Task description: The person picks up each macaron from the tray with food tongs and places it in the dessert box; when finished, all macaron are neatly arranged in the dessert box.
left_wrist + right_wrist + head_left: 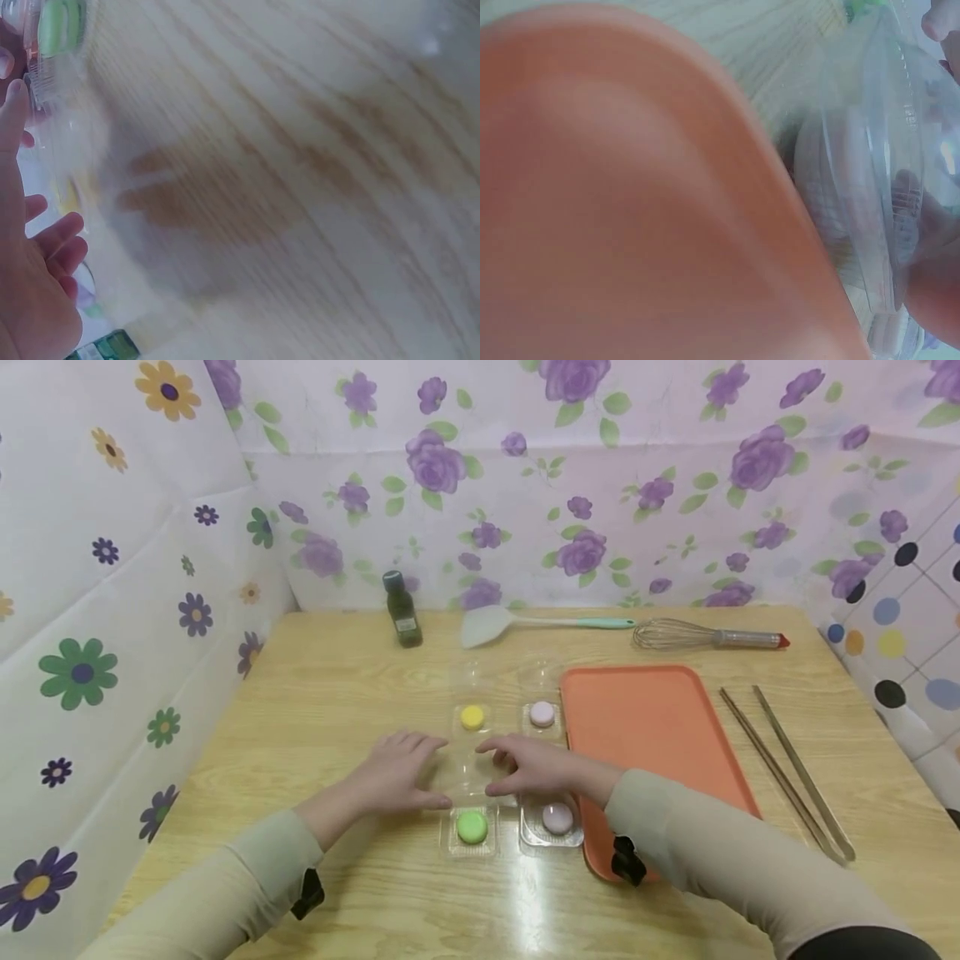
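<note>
Several clear plastic boxes with raised lids stand in two columns, each holding a macaron: yellow [472, 717], pale pink [542, 714], green [472, 827] and pale lilac [557, 818]. My left hand [393, 772] hovers left of the green macaron's clear lid [467, 772], its fingers apart. Over the lid's right side reaches my right hand [536, 764], with thumb and fingers parted and pointing left. Whether either hand touches the lid I cannot tell. In the right wrist view, a clear box [877, 165] partly covers the right hand [934, 300].
An orange tray [645, 710] lies right of the boxes, under my right forearm. Beyond it are metal tongs [802, 768]. Along the back lie a dark bottle [403, 610], standing, a spatula [487, 625] and a whisk [690, 634]. Patterned cloth [465, 527] hangs behind.
</note>
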Demonstrator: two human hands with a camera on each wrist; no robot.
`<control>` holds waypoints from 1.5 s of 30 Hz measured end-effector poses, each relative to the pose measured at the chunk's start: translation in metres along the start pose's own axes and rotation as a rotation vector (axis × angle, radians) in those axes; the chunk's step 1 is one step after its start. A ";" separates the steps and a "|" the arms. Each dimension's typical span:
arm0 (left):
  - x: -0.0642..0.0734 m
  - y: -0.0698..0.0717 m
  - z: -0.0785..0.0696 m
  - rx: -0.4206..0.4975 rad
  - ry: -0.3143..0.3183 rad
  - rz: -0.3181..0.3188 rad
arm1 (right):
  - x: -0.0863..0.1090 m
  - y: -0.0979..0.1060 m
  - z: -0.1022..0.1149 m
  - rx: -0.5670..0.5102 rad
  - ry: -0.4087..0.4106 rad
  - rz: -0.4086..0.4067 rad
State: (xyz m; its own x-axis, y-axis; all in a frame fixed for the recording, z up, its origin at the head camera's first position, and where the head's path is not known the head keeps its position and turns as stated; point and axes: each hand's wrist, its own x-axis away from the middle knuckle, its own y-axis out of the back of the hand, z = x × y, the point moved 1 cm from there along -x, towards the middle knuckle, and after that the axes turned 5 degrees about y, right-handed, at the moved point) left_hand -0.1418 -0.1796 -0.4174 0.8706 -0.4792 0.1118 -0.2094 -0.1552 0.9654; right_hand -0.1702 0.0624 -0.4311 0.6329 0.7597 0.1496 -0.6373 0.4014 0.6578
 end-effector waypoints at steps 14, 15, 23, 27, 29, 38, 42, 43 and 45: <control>-0.004 0.002 -0.002 0.126 0.043 0.000 | -0.002 0.004 0.002 -0.083 0.003 -0.073; -0.004 0.002 -0.003 0.125 0.041 -0.009 | -0.001 0.005 0.002 -0.098 0.001 -0.083; -0.009 0.005 -0.007 0.107 0.050 -0.106 | 0.005 0.013 0.008 -0.129 0.035 -0.137; -0.011 0.006 -0.012 0.093 0.052 -0.148 | 0.007 0.015 0.008 -0.109 0.054 -0.146; -0.012 0.007 -0.014 0.096 0.057 -0.164 | 0.009 0.016 0.009 -0.107 0.069 -0.154; -0.017 0.010 -0.021 0.152 0.103 -0.257 | 0.012 0.020 0.008 -0.310 0.063 -0.207; -0.015 0.012 -0.022 0.131 0.098 -0.288 | 0.013 0.022 0.009 -0.459 0.011 -0.175; -0.015 0.012 -0.022 0.126 0.096 -0.294 | 0.013 0.022 0.009 -0.476 -0.004 -0.161; -0.014 0.013 -0.023 0.119 0.092 -0.304 | 0.014 0.021 0.010 -0.514 -0.019 -0.132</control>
State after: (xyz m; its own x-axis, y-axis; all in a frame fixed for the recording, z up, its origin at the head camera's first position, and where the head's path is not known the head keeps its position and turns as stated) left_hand -0.1467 -0.1552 -0.4012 0.9365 -0.3163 -0.1514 0.0206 -0.3812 0.9243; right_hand -0.1707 0.0767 -0.4077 0.7274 0.6780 0.1062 -0.6816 0.6959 0.2262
